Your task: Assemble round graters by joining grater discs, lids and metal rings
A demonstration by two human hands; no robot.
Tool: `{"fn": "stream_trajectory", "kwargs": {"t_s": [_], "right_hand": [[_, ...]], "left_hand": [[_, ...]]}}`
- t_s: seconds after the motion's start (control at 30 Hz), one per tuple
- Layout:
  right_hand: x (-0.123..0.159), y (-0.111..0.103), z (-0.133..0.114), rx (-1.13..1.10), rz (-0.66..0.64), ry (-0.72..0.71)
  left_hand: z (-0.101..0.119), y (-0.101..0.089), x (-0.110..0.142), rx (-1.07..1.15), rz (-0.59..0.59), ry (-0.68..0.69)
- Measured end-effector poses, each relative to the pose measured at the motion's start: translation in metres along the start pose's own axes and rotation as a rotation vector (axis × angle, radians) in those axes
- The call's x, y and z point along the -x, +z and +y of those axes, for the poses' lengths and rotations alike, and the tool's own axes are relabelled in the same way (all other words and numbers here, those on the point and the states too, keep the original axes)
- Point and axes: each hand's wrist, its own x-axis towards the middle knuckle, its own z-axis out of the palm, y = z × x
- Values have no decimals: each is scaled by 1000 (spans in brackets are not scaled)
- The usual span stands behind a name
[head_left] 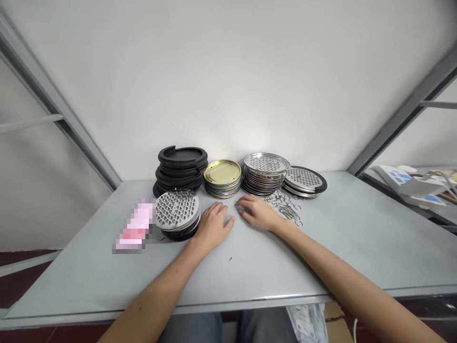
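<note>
My left hand (pixel 215 223) lies on the grey table with its fingers stretched forward and its thumb apart, holding nothing. It rests close against a stack of round metal grater plates (pixel 177 209), the top one covered in raised teeth. Palm down to the right is my right hand (pixel 259 213), fingers loosely bent and nothing in them. Beside it lie several small metal clips with rings (pixel 285 209). Just beyond both hands stand a stack of gold-topped round lids (pixel 223 172) and a stack of shiny rimmed perforated discs (pixel 267 164).
A tall pile of black round frames (pixel 183 167) stands at the back left. Behind the clips, a perforated disc with a partial black rim (pixel 305 180) tops a low stack. A pixelated pink item (pixel 135 226) lies left. A white wall and metal posts bound the table (pixel 228 281).
</note>
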Motion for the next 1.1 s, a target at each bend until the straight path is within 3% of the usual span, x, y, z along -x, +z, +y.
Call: {"fn": "stream_trajectory", "kwargs": {"t_s": [0.13, 0.37, 0.67, 1.1], "right_hand": [[-4, 9, 5, 32, 19, 64], [8, 9, 7, -91, 4, 41], [7, 12, 8, -86, 34, 47], [7, 6, 0, -65, -2, 47]], "left_hand": [[2, 1, 5, -48, -34, 11], [3, 1, 7, -75, -112, 18], [9, 11, 11, -122, -96, -9], [0, -1, 9, 11, -138, 2]]}}
